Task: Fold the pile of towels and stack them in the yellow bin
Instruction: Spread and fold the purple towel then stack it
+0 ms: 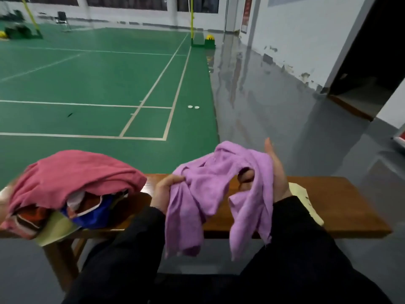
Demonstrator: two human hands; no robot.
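The purple towel hangs bunched in the air in front of the person, above the near edge of the wooden bench. The left hand grips one gathered fold at the towel's left side, fingers curled round the cloth. The right hand stands edge-up with straight fingers; the towel drapes over its palm, and the thumb shows through a gap in the cloth. The hands are apart, with the towel spanning them.

The towel appears light, thin and fully limp. It carries no shape of its own, and two loose ends trail down past the bench edge. The cloth looks fuzzy rather than slick, so slipping is unlikely; tangling is the greater risk. Recommended hold: locate two adjacent corners, pinch one in each hand, and draw the edge taut so the cloth hangs flat before folding.

On the bench, left of the hands, sits the pile of towels: a pink towel lies draped over mixed coloured cloth. A pale yellow edge shows beneath the pile, and a pale yellow object lies behind the right wrist; which is the yellow bin cannot be told.

Beyond the bench lie a green court floor and a grey floor.
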